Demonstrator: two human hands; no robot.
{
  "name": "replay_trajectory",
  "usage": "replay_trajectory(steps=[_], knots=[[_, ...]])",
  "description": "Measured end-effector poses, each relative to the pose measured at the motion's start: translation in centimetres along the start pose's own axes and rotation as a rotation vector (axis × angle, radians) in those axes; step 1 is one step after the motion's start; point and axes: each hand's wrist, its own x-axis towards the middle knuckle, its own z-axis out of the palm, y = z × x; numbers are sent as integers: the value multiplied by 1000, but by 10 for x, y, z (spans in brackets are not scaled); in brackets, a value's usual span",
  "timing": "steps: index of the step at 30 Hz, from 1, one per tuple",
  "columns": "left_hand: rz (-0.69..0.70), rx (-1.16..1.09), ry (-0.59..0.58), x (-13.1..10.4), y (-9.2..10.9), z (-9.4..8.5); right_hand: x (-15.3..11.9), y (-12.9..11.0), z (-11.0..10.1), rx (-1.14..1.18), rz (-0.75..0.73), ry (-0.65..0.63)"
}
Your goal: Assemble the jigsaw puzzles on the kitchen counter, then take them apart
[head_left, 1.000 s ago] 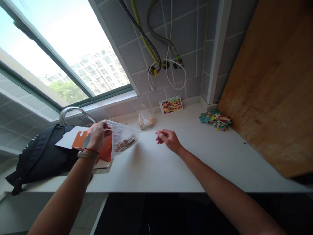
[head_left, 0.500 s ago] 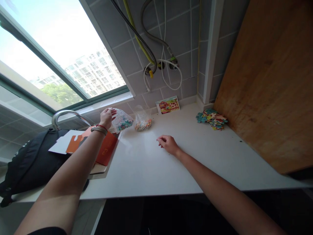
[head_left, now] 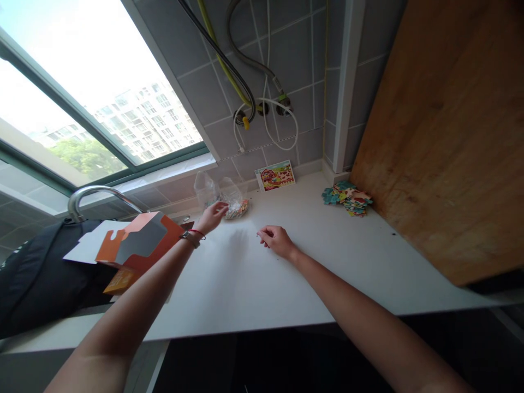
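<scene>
My left hand point(head_left: 212, 216) hovers in front of two clear plastic bags with its fingers partly stretched and nothing visible in them. The left plastic bag point(head_left: 204, 186) stands upright behind that hand, its lower part mostly hidden. Beside it sits the right plastic bag point(head_left: 241, 207), holding small colourful pieces. Over the middle of the white counter, my right hand point(head_left: 276, 240) is closed, thumb against curled fingers; what they hold, if anything, is too small to make out. A pile of jigsaw puzzle pieces point(head_left: 347, 197) lies at the right, away from both hands.
A farm picture card point(head_left: 275, 175) leans against the tiled wall. An opened orange box point(head_left: 149, 243) and a black bag point(head_left: 45, 273) lie at the left by a curved tap point(head_left: 104, 189). Hoses point(head_left: 245, 90) hang above the white counter point(head_left: 254, 289); a wooden board point(head_left: 417, 147) borders the right.
My left hand has let go of the left plastic bag, which now stands beside the other one. That hand has moved right. My right hand remains closed in nearly the same place.
</scene>
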Motion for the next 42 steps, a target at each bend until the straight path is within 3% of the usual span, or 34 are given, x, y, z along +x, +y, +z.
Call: replay_trajectory(steps=[3, 6, 8, 12, 14, 18, 20, 25, 30, 34, 39, 42], knots=[[211, 41, -183, -29, 6, 39, 0, 0, 1, 5, 5, -4], [381, 32, -276, -48, 19, 81, 1, -3, -1, 46, 23, 0], [463, -10, -225, -54, 27, 109, 1, -7, -5, 103, 26, 31], [331, -272, -33, -56, 32, 159, 2, -13, -14, 198, -27, 112], [351, -358, 70, -57, 30, 174, 1, -15, -17, 167, -37, 111], [498, -398, 114, -65, 22, 179, -2, -15, -18, 68, -56, 14], [469, -450, 50, -69, 20, 177, -5, -15, -16, 44, -66, -51], [245, -683, -145, -71, 21, 177, -13, -16, -14, -45, -44, -166], [282, -726, -230, -63, 17, 181, -18, -16, -20, -120, -36, -230], [383, -678, -131, -63, 14, 184, -18, -11, -20, -129, 28, -149], [475, -606, -91, -60, 15, 188, -18, -2, -17, -179, 57, 19], [519, -484, -11, -52, 14, 192, -18, -4, -14, -267, 10, 101]])
